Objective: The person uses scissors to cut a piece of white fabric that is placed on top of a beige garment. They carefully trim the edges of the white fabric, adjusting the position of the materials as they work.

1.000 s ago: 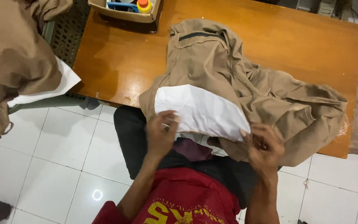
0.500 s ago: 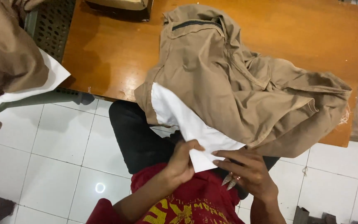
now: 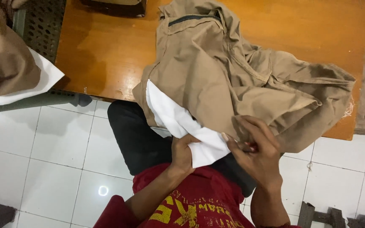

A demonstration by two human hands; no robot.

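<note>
Orange wooden surface (image 3: 106, 55) over white tiled floor (image 3: 43, 156). A tan garment (image 3: 233, 71) lies heaped on it, hanging off the near edge — its white lining (image 3: 178, 122) pinched by the left hand (image 3: 183, 154); the right hand (image 3: 256, 152) grips the tan cloth beside it. More tan cloth (image 3: 1, 63) hangs at left.

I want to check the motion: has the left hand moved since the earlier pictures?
Yes. The left hand has moved away from the wooden table edge, toward the person's body, and now grips the white lining below the edge.
</note>
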